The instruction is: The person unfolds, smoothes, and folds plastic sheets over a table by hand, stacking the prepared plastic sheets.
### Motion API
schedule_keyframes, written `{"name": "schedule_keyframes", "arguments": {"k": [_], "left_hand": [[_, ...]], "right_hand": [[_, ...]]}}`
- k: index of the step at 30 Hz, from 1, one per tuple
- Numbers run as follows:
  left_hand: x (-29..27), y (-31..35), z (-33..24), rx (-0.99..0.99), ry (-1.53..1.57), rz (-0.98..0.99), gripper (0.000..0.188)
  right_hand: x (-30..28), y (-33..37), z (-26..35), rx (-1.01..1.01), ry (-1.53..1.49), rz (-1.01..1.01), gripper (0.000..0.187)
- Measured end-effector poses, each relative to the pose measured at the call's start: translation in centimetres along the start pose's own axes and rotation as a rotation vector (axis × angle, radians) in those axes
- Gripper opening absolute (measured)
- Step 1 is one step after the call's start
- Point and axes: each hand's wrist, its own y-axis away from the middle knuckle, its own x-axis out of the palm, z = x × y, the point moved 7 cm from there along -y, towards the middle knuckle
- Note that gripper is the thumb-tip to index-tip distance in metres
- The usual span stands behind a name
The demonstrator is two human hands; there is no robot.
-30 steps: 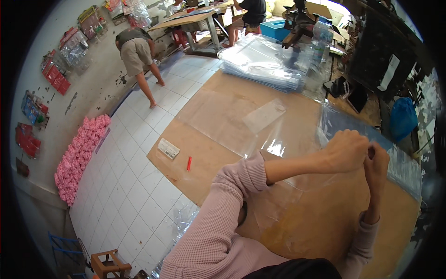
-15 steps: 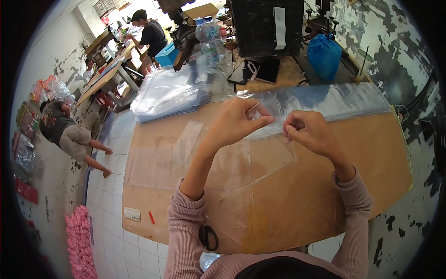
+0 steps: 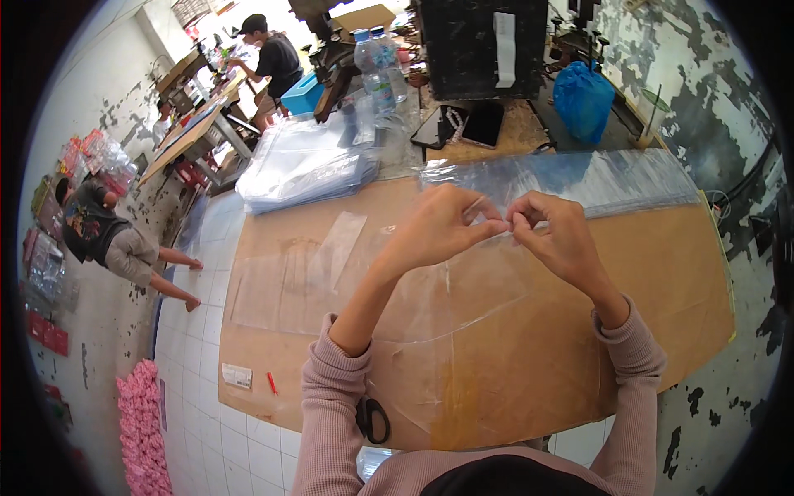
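Above the brown-covered table point(image 3: 653, 273), my left hand point(image 3: 438, 231) and my right hand point(image 3: 558, 240) meet with thumbs and forefingers pinched, their fingertips nearly touching. Whatever lies between the tips is too thin and see-through to make out. Under my hands a clear plastic sheet point(image 3: 413, 306) is spread on the table, with a narrower clear strip point(image 3: 341, 244) to its left. Just beyond my fingers is a long stack of clear plastic sheets point(image 3: 628, 178). Black scissors point(image 3: 376, 420) lie by my left sleeve at the near edge.
A pile of clear plastic sleeves point(image 3: 289, 169) sits at the far left. Behind are water bottles point(image 3: 382, 74), phones point(image 3: 483, 126), a black panel point(image 3: 463, 50) and a blue bag point(image 3: 583, 103). A red pen point(image 3: 271, 383) lies front left. Two people point(image 3: 107, 227) work beyond.
My hands have come together: the pinched fingertips, apart before, now nearly touch. My left hand has moved slightly right and nearer to me. The person at left has shifted a little.
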Motion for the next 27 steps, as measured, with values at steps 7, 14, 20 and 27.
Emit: {"name": "schedule_keyframes", "arguments": {"k": [7,14,20,27], "left_hand": [[2.1,2.1,0.6,0.171,-0.26,-0.287,0.018],[2.0,-3.3,-1.7,0.205,-0.263,-0.334,0.031],[-0.5,-0.9,1.2,0.069,-0.473,-0.198,0.051],[0.8,-3.4,2.0,0.187,-0.293,-0.351,0.037]], "right_hand": [[2.3,-1.3,-3.0,-0.259,0.344,0.094,0.011],[-7.6,-6.2,-9.0,-0.182,0.555,0.001,0.043],[-3.0,-3.1,-5.0,0.093,0.405,0.057,0.042],[-0.7,-2.5,-5.4,0.224,-0.063,-0.034,0.042]]}}
